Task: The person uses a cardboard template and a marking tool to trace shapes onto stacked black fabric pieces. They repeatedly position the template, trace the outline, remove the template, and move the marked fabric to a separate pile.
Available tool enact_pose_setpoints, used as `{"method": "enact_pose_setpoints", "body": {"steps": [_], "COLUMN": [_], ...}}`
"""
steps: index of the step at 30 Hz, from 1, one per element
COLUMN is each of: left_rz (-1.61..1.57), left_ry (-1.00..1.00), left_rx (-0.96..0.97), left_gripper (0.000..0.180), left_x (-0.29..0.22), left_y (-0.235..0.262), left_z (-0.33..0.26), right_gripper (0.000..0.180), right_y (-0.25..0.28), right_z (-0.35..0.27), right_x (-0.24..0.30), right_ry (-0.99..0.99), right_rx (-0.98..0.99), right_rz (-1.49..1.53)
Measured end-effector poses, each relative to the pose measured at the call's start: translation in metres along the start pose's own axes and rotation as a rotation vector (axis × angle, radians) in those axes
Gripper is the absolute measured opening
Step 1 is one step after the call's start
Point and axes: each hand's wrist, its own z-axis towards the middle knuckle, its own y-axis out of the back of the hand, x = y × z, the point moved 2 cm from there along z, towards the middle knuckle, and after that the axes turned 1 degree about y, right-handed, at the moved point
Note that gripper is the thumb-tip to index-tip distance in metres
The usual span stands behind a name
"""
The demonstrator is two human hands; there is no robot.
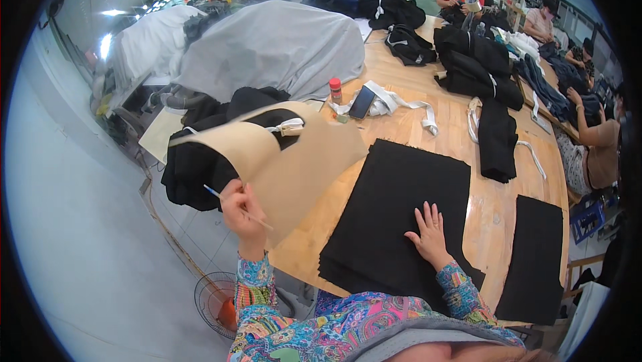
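Note:
My left hand [242,213] is closed on the edge of a large sheet of brown pattern paper [301,165], raised and curling above the table's left side. A slim pale pen with a blue end [211,190] is also in that hand, lying across the fingers. My right hand [430,233] rests flat, fingers spread, on a stack of cut black fabric [394,195]. The stack's edges are slightly uneven at the lower left. Behind the paper, a bundle of black fabric [194,178] is partly hidden.
On the wooden table [461,136] are a phone [362,102], white strips [399,102], a red-capped jar [335,91], a folded black bundle [497,141] and another black stack [533,262]. A grey sheet [274,48] covers a pile. A floor fan [212,302] stands lower left. Several people work at right.

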Motion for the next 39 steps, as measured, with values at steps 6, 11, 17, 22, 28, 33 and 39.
{"method": "enact_pose_setpoints", "body": {"steps": [6,11,17,22,28,33,39], "left_rz": [-0.412,-0.686,-0.846,-0.994,-0.720,-0.585,-0.570], "left_ry": [-0.119,0.227,0.845,1.108,1.001,0.923,0.974], "left_rx": [-0.041,-0.010,0.391,0.517,0.706,0.786,0.823], "left_gripper": [0.030,0.028,0.029,0.026,0.022,0.018,0.020], "left_x": [-0.066,-0.080,-0.033,-0.024,-0.005,-0.002,-0.007], "left_y": [-0.004,-0.033,-0.112,-0.153,-0.167,-0.169,-0.172], "left_z": [0.011,0.005,-0.104,-0.174,-0.215,-0.211,-0.197], "right_gripper": [0.073,0.068,0.062,0.064,0.065,0.071,0.070], "right_y": [0.068,0.175,0.238,0.199,0.135,0.047,-0.018], "right_z": [-0.002,-0.027,-0.070,-0.062,0.020,0.108,0.173], "right_x": [-0.031,-0.092,-0.072,-0.090,-0.062,-0.043,-0.012], "right_ry": [-0.220,-0.244,-0.324,-0.332,-0.183,-0.034,0.005], "right_rx": [-0.388,-1.015,-1.244,-0.957,-0.578,-0.255,0.119], "right_rz": [0.146,0.005,0.007,-0.185,-0.026,0.049,-0.030]}}
